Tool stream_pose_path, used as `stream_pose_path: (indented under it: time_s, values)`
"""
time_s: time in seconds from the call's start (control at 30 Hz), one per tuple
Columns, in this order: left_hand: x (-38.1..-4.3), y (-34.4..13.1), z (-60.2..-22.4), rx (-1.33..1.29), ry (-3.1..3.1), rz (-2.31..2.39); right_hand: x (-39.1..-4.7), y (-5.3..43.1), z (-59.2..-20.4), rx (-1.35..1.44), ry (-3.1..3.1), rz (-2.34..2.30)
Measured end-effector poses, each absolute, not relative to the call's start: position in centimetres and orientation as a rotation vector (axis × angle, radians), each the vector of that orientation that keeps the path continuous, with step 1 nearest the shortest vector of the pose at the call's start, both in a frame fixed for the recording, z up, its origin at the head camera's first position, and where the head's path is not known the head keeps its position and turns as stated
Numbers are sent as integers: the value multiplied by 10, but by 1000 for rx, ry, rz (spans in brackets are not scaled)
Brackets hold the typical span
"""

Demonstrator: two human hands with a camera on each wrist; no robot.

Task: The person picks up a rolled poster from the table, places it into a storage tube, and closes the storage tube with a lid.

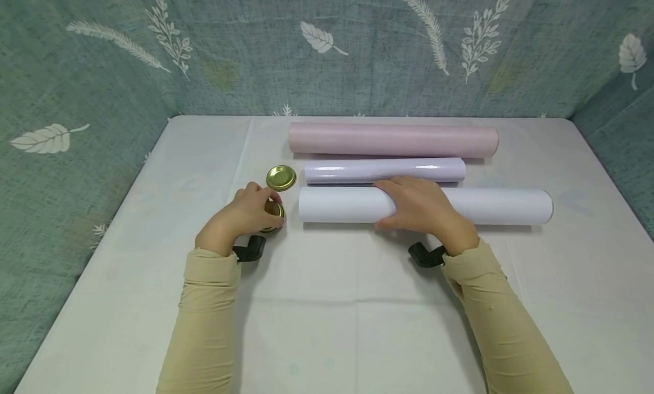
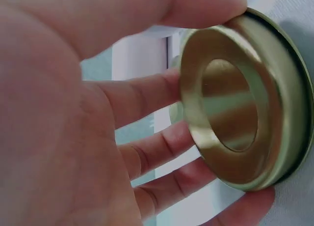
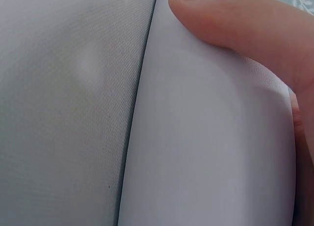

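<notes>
My left hand (image 1: 247,213) grips a round gold jar lid (image 2: 230,105) between thumb and fingers, close to the table; in the head view the fingers partly cover it. Just beyond it a second gold lid (image 1: 281,177) lies flat. My right hand (image 1: 421,206) lies across the nearest roll, a long white one (image 1: 337,205), with the thumb on its near side and the fingers over its far side. In the right wrist view the thumb (image 3: 221,14) presses on the white surface. Behind that roll lies a shorter, glossy pale lilac roll (image 1: 357,171).
A pink roll (image 1: 393,140) lies farthest back, roughly parallel to the other two. All of this is on a table with a white cloth (image 1: 317,337). Green leaf-patterned fabric (image 1: 368,53) rises behind the table and at both sides. A black wrist mount (image 1: 426,255) sits by each wrist.
</notes>
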State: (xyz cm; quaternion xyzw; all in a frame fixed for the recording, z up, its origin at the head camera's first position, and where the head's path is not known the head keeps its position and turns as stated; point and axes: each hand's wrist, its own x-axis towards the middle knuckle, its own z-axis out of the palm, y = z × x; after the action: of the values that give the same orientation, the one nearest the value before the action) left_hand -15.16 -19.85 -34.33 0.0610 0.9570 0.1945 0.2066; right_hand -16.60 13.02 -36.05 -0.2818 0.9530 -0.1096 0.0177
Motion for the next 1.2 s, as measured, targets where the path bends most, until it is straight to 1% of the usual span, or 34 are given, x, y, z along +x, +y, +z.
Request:
stream_pose_path:
  time_s: [0.27,0.57,0.93,1.2]
  values:
    - [-153,-198,-342,211,2658,588,-166,130,-360,-886,2961,-341]
    - [-155,-197,-340,223,2639,818,-165,129,-360,-879,2960,-334]
    - [-154,-194,-337,293,2615,906,-165,131,-362,-875,2970,-329]
    - [-153,-196,-336,245,2574,939,-166,131,-362,-882,2970,-342]
